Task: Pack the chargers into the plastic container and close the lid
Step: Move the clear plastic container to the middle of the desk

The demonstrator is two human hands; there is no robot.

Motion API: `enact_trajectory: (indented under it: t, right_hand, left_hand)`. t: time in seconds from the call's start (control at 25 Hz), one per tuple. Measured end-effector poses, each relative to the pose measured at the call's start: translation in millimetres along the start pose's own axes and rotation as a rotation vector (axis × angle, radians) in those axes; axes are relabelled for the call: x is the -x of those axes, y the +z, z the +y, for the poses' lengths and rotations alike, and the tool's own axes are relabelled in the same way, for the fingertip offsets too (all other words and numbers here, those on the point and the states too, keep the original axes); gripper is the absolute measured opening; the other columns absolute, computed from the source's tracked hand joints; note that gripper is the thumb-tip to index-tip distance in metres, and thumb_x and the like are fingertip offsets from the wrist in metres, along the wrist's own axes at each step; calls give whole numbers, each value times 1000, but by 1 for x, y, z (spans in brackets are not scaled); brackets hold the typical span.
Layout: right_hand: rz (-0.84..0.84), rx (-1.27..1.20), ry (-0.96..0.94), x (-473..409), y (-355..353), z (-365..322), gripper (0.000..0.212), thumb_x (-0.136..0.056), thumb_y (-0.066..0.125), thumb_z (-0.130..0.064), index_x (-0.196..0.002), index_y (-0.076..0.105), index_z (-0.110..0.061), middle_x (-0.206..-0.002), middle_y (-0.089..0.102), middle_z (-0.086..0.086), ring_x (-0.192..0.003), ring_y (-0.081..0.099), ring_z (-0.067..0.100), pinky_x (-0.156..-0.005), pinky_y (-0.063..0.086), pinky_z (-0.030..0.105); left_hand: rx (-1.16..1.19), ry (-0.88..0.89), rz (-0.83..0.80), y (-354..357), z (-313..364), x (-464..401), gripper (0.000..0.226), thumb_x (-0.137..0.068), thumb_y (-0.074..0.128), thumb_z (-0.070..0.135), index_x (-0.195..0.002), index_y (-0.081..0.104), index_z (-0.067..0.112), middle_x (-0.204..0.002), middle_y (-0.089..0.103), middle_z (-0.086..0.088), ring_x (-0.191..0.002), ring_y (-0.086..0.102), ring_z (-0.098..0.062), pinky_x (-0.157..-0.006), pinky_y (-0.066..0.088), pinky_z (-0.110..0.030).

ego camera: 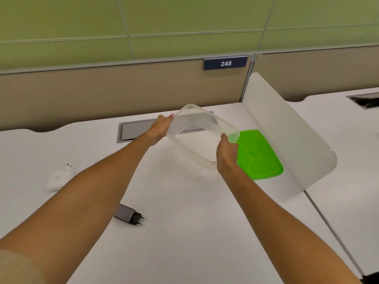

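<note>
Clear plastic container (202, 134) held tilted above the desk (184, 232), empty. Left hand (161, 125) grips its far-left edge, right hand (227, 153) clasps the near-right rim. Green lid (259, 155) lies flat just right of the container (partly behind it). White charger (58, 178) and black charger (129, 215) lie well to its near left.

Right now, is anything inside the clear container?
Nothing shows inside the clear container; desk and green lid show through its walls. Both chargers, white and black, lie outside on the desk. Hands cover two rim corners.
</note>
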State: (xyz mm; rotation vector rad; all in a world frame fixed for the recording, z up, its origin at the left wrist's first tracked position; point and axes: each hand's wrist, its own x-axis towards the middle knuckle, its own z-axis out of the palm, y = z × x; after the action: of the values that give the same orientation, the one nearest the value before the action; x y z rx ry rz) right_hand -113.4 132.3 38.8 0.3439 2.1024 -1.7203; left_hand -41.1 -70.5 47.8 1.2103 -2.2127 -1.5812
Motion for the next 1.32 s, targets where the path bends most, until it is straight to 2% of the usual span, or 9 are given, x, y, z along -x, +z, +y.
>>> enact_trajectory:
  t: [0.08,0.2,0.36,0.52,0.64,0.88,1.08,1.2,1.32]
  right_hand:
    - [-82,-40,-17,-3,10,-17,65,-90,47,-51,-139,40,-10,-138,51,10,-120,51,31,-101,42,40]
    - [-181,-30,-55,-3,24,-32,59,-94,43,-48,-141,39,-12,-137,49,10,-117,48,29,-97,37,35]
    - [-279,45,-117,1,48,-29,61,-94,41,-51,-144,38,-16,-144,47,11,-130,44,31,-107,34,37]
    - [-367,117,-77,5,68,-10,72,-91,38,-61,-146,37,-15,-149,43,6,-135,40,29,-112,32,41]
    - [-415,174,-86,3,76,1,71,-92,34,-62,-144,39,-14,-147,44,6,-134,40,30,-110,31,42]
    - [-461,279,-128,-5,85,17,64,-96,28,-57,-137,47,-11,-137,51,10,-127,45,32,-106,33,43]
    - [-453,301,-112,-10,91,30,68,-93,27,-62,-129,54,-10,-105,51,2,-97,46,24,-96,38,39]
    - [-455,287,-84,-10,90,35,68,-94,28,-62,-135,49,-13,-124,55,5,-115,50,28,-104,35,41]
    - [-448,284,-78,-11,90,39,68,-95,27,-61,-140,44,-13,-143,48,8,-130,44,32,-110,32,45]
  left_hand:
    - [87,-8,55,-17,-6,6,57,-92,35,58,-123,41,11,-122,53,-8,-109,53,-25,-91,43,-38]
    - [189,-58,108,-41,-25,15,64,-81,37,65,-121,45,17,-121,58,-6,-107,58,-25,-100,44,-44]
    - [246,-107,174,-62,-72,26,74,-63,38,60,-114,49,8,-107,61,-11,-95,60,-23,-99,47,-49]
    - [311,-166,241,-64,-99,57,62,-66,40,60,-109,56,18,-112,64,-8,-101,63,-24,-97,50,-46]
    - [353,-183,293,-62,-115,71,46,-85,39,53,-108,52,15,-117,60,-9,-105,60,-25,-98,49,-43]
    - [366,-235,329,-58,-147,85,42,-77,41,61,-84,50,21,-109,61,-8,-105,61,-27,-100,46,-48]
    - [353,-252,340,-55,-158,89,42,-74,39,62,-79,49,22,-97,58,-4,-106,59,-29,-99,45,-49]
    - [352,-259,336,-55,-165,88,43,-75,39,62,-82,50,21,-101,60,-6,-105,59,-28,-99,46,-48]
    - [345,-253,337,-55,-173,86,46,-77,40,63,-85,52,20,-105,61,-8,-105,59,-26,-99,46,-48]
